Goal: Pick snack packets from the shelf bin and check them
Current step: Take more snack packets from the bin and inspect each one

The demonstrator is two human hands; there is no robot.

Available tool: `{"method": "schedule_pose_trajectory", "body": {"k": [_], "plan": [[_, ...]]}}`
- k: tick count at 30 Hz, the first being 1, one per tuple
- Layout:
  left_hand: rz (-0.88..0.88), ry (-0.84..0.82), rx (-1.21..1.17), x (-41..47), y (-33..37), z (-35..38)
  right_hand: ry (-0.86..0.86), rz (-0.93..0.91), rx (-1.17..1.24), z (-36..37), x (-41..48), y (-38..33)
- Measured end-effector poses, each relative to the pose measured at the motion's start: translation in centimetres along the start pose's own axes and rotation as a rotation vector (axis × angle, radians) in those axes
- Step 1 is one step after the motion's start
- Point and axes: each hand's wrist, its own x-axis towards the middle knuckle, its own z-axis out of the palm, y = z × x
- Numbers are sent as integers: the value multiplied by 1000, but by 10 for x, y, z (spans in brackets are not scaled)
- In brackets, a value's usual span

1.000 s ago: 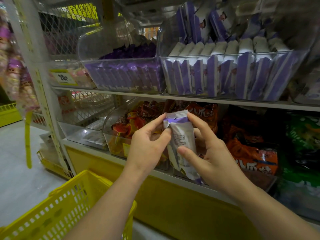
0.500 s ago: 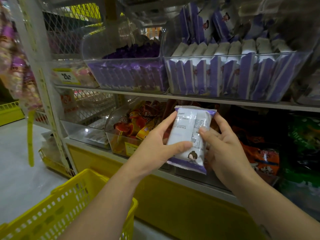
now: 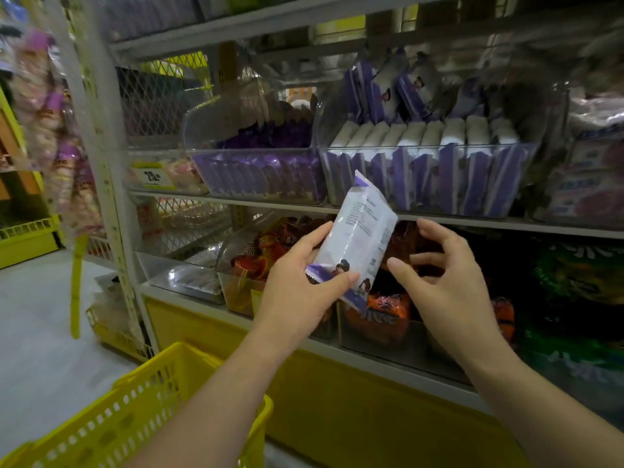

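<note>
White packet (image 3: 361, 238) sits gripped in my left hand (image 3: 297, 295), right hand (image 3: 449, 285) spread empty beside it; more wait unchecked in the upper-right bin (image 3: 422, 147).

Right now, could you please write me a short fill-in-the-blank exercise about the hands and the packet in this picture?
The white packet has ends coloured ___.
The gripping hand is the person's ___.
The right hand holds ___.
The basket at lower left is coloured ___.
Missing words: purple; left; nothing; yellow.
</note>
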Motion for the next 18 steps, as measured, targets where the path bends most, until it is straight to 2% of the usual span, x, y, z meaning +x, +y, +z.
{"method": "schedule_pose_trajectory", "body": {"k": [2, 4, 6, 10, 13, 15, 18], "plan": [[64, 49, 59, -3, 10, 6, -167, -164, -50, -10, 2, -14], [124, 74, 61, -2, 22, 12, -347, -219, -146, -19, 10, -29], [149, 73, 7, 5, 39, 14, -438, -249, -224, -31, 22, -43], [185, 9, -100, 26, 76, 21, -469, -248, -198, -56, 46, -70], [231, -50, -162, 38, 100, 30, -476, -250, -82, -70, 57, -88], [270, -106, -194, 44, 115, 34, -454, -264, 1, -80, 66, -97], [306, -171, -204, 58, 132, 36, -401, -270, -16, -94, 83, -109]]}}
